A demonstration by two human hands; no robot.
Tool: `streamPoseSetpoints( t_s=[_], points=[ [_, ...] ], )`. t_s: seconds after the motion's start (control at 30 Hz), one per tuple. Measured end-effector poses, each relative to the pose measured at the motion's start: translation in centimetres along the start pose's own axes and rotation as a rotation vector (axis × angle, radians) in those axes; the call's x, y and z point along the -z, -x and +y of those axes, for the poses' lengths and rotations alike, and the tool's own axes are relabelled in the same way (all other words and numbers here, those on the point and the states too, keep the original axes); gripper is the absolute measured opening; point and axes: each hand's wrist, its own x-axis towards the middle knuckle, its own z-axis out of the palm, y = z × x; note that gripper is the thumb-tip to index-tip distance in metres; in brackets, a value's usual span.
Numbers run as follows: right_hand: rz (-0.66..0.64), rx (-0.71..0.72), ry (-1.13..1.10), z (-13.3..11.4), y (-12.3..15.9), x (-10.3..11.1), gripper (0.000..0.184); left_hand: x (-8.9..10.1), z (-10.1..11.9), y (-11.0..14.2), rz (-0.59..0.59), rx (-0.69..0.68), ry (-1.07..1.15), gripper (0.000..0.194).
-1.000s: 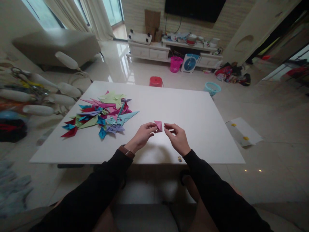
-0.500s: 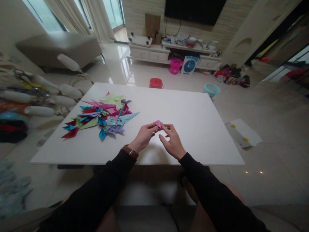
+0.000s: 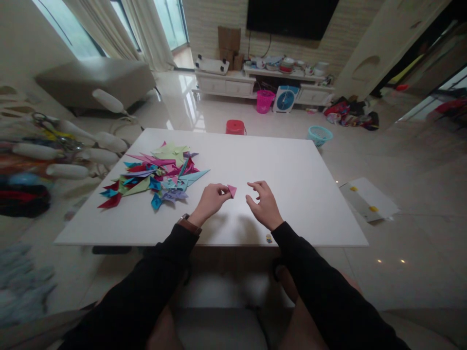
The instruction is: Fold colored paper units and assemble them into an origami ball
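My left hand (image 3: 210,199) pinches a small folded pink paper piece (image 3: 231,190) just above the white table (image 3: 292,194). A short way to its right, my right hand (image 3: 263,204) hovers with its fingers curled and apart, holding nothing and not touching the pink piece. To the left of both hands, a pile of folded coloured paper pieces (image 3: 156,172) in pink, green, blue, red and purple lies on the table.
Beyond the table's far edge, a red bucket (image 3: 235,127), a pink basket (image 3: 265,97) and a teal basket (image 3: 320,134) stand on the floor. A white sheet (image 3: 368,198) lies on the floor at right. A rack with white pegs (image 3: 73,146) is at left.
My right hand has let go of the pink piece and drawn off to the right. My left hand keeps the piece and has shifted slightly left.
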Motion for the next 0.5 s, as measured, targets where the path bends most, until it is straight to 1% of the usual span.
streamPoseSetpoints(
  t_s=[0.1, 0.17, 0.23, 0.33, 0.43, 0.5],
  points=[
    [0.012, 0.003, 0.042, 0.4, -0.1, 0.6, 0.027, 0.7, -0.8, 0.7, -0.018, -0.066, -0.234, 0.016],
    [0.004, 0.012, 0.073, 0.5, -0.2, 0.9, 0.02, 0.9, -1.3, 1.1, -0.051, -0.075, -0.319, 0.016],
    [-0.009, 0.018, 0.1, 0.7, -0.3, 1.1, 0.015, 0.8, -1.6, 1.2, -0.084, -0.061, -0.357, 0.016],
    [-0.027, 0.013, 0.13, 1.2, -0.5, 1.4, 0.01, -0.2, -2.0, 0.9, -0.135, -0.045, -0.347, 0.018],
    [-0.037, 0.009, 0.153, 2.0, -0.7, 1.8, 0.009, -1.7, -2.4, 0.1, -0.169, -0.034, -0.347, 0.02],
    [-0.042, 0.005, 0.163, 2.4, -0.8, 2.0, 0.009, -2.8, -2.7, -0.3, -0.189, -0.025, -0.393, 0.023]
  ],
)
